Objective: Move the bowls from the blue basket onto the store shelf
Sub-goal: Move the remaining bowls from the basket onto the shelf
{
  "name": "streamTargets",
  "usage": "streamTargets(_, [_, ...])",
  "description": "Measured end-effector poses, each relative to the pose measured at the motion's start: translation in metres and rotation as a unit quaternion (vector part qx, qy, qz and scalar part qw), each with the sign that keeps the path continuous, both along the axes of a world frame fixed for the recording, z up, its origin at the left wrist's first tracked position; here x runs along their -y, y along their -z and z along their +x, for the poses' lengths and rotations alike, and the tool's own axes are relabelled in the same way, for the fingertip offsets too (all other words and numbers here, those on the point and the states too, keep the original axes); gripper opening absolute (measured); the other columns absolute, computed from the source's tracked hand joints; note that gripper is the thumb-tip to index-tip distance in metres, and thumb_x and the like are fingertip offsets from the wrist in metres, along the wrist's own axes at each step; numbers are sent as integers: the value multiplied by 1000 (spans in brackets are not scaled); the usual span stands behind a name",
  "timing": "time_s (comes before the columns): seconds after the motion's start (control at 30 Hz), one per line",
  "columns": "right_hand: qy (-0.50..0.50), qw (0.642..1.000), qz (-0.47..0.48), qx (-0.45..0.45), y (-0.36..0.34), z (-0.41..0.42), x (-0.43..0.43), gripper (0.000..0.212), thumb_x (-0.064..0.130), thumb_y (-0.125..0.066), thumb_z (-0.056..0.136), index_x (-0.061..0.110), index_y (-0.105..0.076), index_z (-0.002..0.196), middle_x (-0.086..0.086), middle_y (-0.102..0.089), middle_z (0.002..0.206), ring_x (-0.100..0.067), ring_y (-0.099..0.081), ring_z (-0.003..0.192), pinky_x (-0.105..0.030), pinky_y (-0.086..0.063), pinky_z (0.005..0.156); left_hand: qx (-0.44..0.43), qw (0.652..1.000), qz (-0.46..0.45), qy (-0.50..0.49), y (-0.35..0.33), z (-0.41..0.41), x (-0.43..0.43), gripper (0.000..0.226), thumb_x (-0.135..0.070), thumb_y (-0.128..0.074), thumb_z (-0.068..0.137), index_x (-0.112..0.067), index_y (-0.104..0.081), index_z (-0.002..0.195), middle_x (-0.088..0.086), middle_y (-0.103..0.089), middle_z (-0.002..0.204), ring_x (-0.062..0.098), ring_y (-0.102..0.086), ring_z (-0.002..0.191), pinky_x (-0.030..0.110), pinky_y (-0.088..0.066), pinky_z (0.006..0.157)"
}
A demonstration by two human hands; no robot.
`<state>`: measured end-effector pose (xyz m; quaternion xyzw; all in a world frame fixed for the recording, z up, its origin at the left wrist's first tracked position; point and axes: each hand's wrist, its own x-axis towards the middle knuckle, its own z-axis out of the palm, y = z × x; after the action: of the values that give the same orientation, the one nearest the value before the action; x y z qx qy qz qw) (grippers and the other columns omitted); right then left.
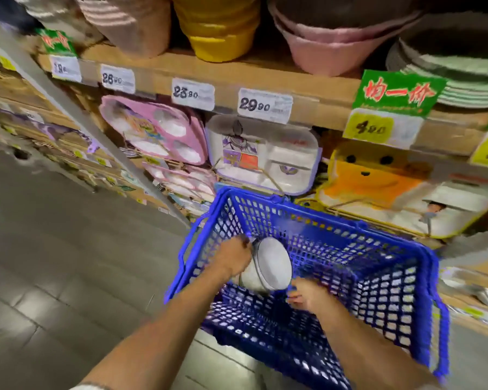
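A blue plastic basket [378, 277] stands on the floor in front of the shelves. Inside it, a small stack of white bowls [268, 263] lies tilted on its side, the open mouth turned to the right. My left hand [233, 257] grips the stack at its upper left rim. My right hand [307, 298] holds the stack at its lower right edge, with fingers curled against it. Both forearms reach down into the basket. The wooden store shelf [237, 74] runs across the top of the view.
The shelf carries stacked pink [327, 49], yellow [217, 32] and beige bowls, with green plates [468, 88] at right. Price tags line its edge. Children's divided trays [265, 156] hang below. A grey tiled floor [54, 277] lies to the left.
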<state>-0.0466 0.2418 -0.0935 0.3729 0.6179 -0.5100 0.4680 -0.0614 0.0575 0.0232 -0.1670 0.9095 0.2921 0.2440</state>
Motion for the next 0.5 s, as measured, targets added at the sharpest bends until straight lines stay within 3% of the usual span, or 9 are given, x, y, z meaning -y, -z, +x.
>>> streamTargets(0.07, [-5, 1000, 16, 1, 12, -7, 11, 14, 15, -48, 100, 7, -52, 110, -13, -54, 87, -22, -51, 66, -27, -47, 49, 13, 1000, -11, 19, 19, -13, -1, 32, -24, -45, 99, -5, -62, 118, 24, -64, 119, 39, -58, 113, 38, -44, 87])
streamTargets(0.17, [11, 999, 26, 17, 32, -10, 24, 15, 13, -55, 97, 5, -51, 84, -11, -48, 75, -21, -46, 60, -30, -41, 53, 44, 996, -14, 73, 48, -26, -1, 31, -22, -47, 95, -5, -61, 117, 25, -64, 115, 41, -59, 110, 43, -46, 89])
streamTargets(0.23, [14, 999, 18, 30, 49, -7, 32, 4, 5, -55, 96, 2, -54, 97, -13, -51, 80, -22, -46, 62, -30, -41, 51, 59, 992, -26, 108, 64, -32, 2, 35, -25, -49, 93, -8, -60, 121, 24, -65, 116, 39, -60, 109, 42, -50, 89])
streamTargets(0.27, [14, 999, 26, 29, 54, -7, 35, 13, 2, -55, 95, 2, -52, 108, -14, -53, 83, -23, -48, 64, -29, -45, 48, 62, 990, -29, 123, 70, -35, 4, 37, -26, -50, 92, -8, -59, 123, 23, -65, 116, 39, -61, 108, 41, -50, 90])
streamTargets(0.4, [1, 999, 38, 14, 66, -1, 45, 17, -3, -46, 96, -2, -50, 112, -18, -58, 94, -28, -60, 78, -21, -54, 50, 64, 985, -4, 160, 83, -39, 12, 37, -21, -52, 93, -10, -56, 128, 22, -63, 121, 36, -60, 110, 37, -46, 91])
streamTargets(0.5, [44, 996, 71, -27, 52, -5, 40, 24, -7, -42, 93, 3, -50, 114, -15, -54, 81, -24, -57, 62, -22, -48, 36, 81, 979, 7, 186, 81, -44, 20, 37, -20, -50, 95, -10, -55, 130, 21, -61, 125, 36, -58, 114, 37, -44, 93])
